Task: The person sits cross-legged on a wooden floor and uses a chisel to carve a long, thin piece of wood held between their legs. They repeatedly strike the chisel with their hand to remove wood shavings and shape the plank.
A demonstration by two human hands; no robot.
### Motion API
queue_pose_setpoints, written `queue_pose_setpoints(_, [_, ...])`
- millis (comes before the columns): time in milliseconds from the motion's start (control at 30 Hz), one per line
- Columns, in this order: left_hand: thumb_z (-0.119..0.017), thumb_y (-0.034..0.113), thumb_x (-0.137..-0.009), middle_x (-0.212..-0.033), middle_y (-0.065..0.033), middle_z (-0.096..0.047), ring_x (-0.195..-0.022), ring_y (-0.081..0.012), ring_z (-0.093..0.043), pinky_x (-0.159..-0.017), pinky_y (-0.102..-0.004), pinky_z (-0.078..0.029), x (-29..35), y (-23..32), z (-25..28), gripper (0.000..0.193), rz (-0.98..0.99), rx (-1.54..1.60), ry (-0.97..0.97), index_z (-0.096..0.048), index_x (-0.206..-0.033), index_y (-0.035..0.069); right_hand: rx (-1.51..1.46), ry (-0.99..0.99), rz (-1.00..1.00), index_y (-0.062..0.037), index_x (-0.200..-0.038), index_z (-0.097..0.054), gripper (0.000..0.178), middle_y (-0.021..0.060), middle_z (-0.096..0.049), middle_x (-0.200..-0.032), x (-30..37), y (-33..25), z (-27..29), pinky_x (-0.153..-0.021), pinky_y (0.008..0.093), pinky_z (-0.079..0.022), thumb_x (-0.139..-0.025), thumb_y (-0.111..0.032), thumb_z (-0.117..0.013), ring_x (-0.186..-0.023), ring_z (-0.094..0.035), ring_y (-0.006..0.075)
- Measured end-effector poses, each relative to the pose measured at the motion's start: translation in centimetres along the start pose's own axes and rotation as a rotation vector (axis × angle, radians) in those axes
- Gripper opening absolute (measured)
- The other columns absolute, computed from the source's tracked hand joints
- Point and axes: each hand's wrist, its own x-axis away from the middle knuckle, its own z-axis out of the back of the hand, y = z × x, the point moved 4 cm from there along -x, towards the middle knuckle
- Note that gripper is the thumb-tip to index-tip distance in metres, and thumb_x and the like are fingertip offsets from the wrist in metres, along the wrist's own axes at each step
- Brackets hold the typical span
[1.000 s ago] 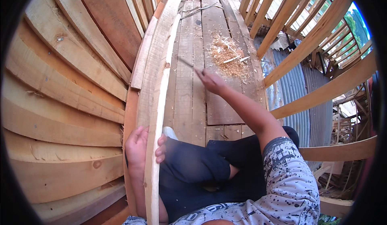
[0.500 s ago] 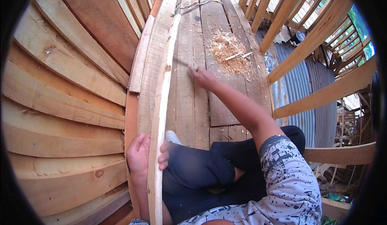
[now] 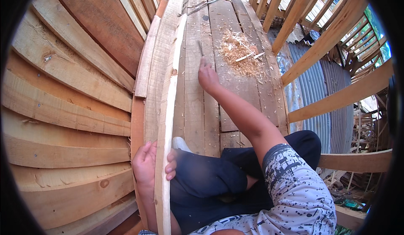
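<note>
A long, pale strip of wood [image 3: 168,100] slants from my lap up along the plank floor, with a small brown knot on its face. My left hand [image 3: 145,165] is wrapped round its lower part, fingertips showing on the right side. To the right of the strip, my right hand [image 3: 207,76] is closed on a knife [image 3: 200,48], whose thin dark blade points away from me and is slightly blurred. The blade stands apart from the wood. My fist hides the handle.
A heap of wood shavings [image 3: 242,56] lies on the floor planks [image 3: 193,121], right of my hand. Stacked boards [image 3: 75,121] line the left side. Wooden railing posts [image 3: 336,102] and corrugated metal sheets [image 3: 313,92] are at the right. My bent legs [image 3: 206,172] are below the strip.
My right hand has shifted slightly with the knife, and the blade has turned from pointing left at the strip to pointing away from me. My left hand holds the same place.
</note>
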Motion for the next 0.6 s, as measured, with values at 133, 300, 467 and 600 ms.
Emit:
queue_pose_setpoints(133, [-0.033,0.042,-0.1,-0.081,-0.0167,-0.049,-0.051,-0.0206,-0.048,-0.038,-0.0322,-0.044,-0.1,0.1,0.2,0.057,0.007,0.022,0.003,-0.044,-0.133,-0.003,0.123,-0.247,0.535,0.0085,-0.147,-0.034,0.057,0.028,-0.058,-0.098,1.6,-2.0,-1.6,-0.064,0.0416,-0.059,-0.092,-0.002,-0.047,-0.075,-0.07,0.0337])
queue_pose_setpoints(300, [-0.033,0.042,-0.1,-0.081,-0.0167,-0.049,-0.051,-0.021,-0.048,-0.037,-0.0325,-0.044,-0.1,-0.1,-0.3,0.058,0.022,0.039,0.012,-0.045,-0.133,-0.004,0.046,-0.052,-0.015,0.0068,-0.147,-0.035,0.057,0.0292,-0.059,-0.1,-0.5,0.8,-1.1,-0.067,0.0448,-0.058,-0.091,-0.001,-0.046,-0.081,-0.069,0.0377])
queue_pose_setpoints(467, [-0.034,0.043,-0.1,-0.081,-0.017,-0.049,-0.051,-0.0213,-0.048,-0.038,-0.0323,-0.044,0.0,0.2,0.4,0.057,0.011,0.058,0.014,-0.044,-0.132,-0.003,-0.039,-0.198,0.402,0.008,-0.147,-0.033,0.058,0.0293,-0.059,-0.1,1.4,-3.2,-0.5,-0.07,0.047,-0.057,-0.09,0.0,-0.044,-0.082,-0.068,0.0409])
queue_pose_setpoints(600, [-0.032,0.042,-0.1,-0.082,-0.0173,-0.05,-0.055,-0.0231,-0.05,-0.041,-0.033,-0.044,-0.1,0.1,0.2,0.054,0.035,0.05,-0.022,-0.048,-0.129,0.0,-0.102,-0.243,0.367,0.0074,-0.148,-0.031,0.059,0.0322,-0.06,-0.101,1.4,-3.4,-1.4,-0.074,0.0476,-0.056,-0.09,0.0,-0.044,-0.086,-0.067,0.0437])
